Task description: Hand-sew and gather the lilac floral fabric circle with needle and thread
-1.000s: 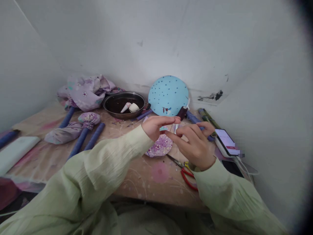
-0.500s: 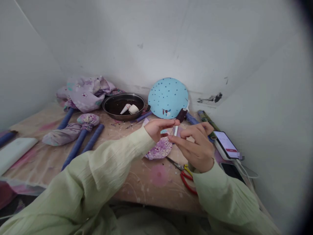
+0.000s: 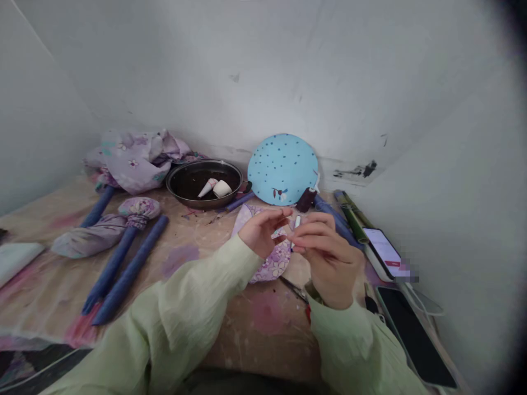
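Observation:
My left hand (image 3: 265, 230) is raised over the table, fingers stretched out and thumb apart, with nothing visible in it. Close to its right, my right hand (image 3: 333, 258) has its fingertips pinched together; anything between them is too small to make out. Between the hands shows a thin white stick-like piece (image 3: 297, 221), and I cannot tell whether the fingers touch it. Under the left hand lies a purple floral cloth piece (image 3: 272, 266). Pliers (image 3: 294, 289) lie partly hidden by the right hand and sleeve. Behind stands a spool of dark thread (image 3: 306, 199).
A round light-blue dotted disc (image 3: 282, 167) leans on the wall. Left of it sits a dark pan (image 3: 189, 204) holding two white pieces. Blue-wrapped sticks (image 3: 130, 269) and floral cloth bundles (image 3: 138, 159) lie left. Phones (image 3: 420, 334) and green rods (image 3: 349, 214) lie right.
My right hand's fingers have drawn together into a closer pinch, and the hand has dropped slightly. The left hand sits a little lower and further left. The view has shifted slightly.

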`<act>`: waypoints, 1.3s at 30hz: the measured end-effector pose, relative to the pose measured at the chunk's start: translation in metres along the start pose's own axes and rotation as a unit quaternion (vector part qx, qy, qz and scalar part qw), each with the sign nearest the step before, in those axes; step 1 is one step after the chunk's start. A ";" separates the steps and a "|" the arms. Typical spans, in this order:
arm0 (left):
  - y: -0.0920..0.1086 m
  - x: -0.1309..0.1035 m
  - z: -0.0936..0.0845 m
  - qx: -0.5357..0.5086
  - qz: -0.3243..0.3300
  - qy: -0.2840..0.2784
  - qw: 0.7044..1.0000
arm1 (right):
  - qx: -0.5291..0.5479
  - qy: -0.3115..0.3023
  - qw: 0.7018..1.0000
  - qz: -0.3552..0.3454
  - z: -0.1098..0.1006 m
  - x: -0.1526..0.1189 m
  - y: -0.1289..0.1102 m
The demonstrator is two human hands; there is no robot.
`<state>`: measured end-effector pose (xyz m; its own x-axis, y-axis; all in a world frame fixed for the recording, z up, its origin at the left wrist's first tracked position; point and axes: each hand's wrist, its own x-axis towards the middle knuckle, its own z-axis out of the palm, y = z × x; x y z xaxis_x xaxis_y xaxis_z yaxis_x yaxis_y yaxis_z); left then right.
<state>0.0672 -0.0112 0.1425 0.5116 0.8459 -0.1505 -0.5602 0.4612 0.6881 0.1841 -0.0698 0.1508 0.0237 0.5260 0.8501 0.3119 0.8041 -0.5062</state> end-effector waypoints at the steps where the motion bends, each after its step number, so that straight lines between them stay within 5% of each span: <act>1: 0.002 -0.001 0.002 -0.023 0.008 0.038 0.999 | 0.025 0.017 0.999 0.025 0.001 0.000 0.001; 4: 0.008 -0.004 0.004 -0.021 0.066 0.089 0.994 | 0.076 0.059 0.988 0.119 0.004 0.000 0.005; 7: 0.009 -0.003 -0.002 0.053 0.172 0.070 0.981 | 0.097 0.082 0.962 0.242 0.004 -0.002 0.011; 13: 0.014 0.008 -0.027 0.265 0.376 -0.025 0.888 | 0.072 0.091 0.908 0.401 0.003 -0.002 0.023; 19: 0.031 0.012 -0.033 0.486 0.417 -0.035 0.767 | -0.014 0.020 0.880 0.474 0.005 -0.002 0.037; 24: 0.032 0.014 -0.035 0.564 0.426 -0.074 0.703 | -0.018 -0.082 0.868 0.490 0.007 -0.006 0.044; 30: 0.032 0.017 -0.037 0.597 0.377 -0.106 0.701 | 0.010 -0.171 0.875 0.453 0.008 -0.008 0.045; 36: 0.034 0.020 -0.039 0.591 0.326 -0.128 0.727 | 0.101 -0.176 0.862 0.465 0.009 -0.012 0.051; 39: 0.032 0.022 -0.041 0.569 0.297 -0.144 0.753 | 0.191 -0.148 0.827 0.508 0.012 -0.014 0.052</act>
<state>0.0342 0.0335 0.1319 0.6034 0.6428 0.4719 0.0914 -0.6437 0.7598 0.1881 -0.0323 0.1108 -0.1615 0.9831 -0.0860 -0.0502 -0.0952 -0.9942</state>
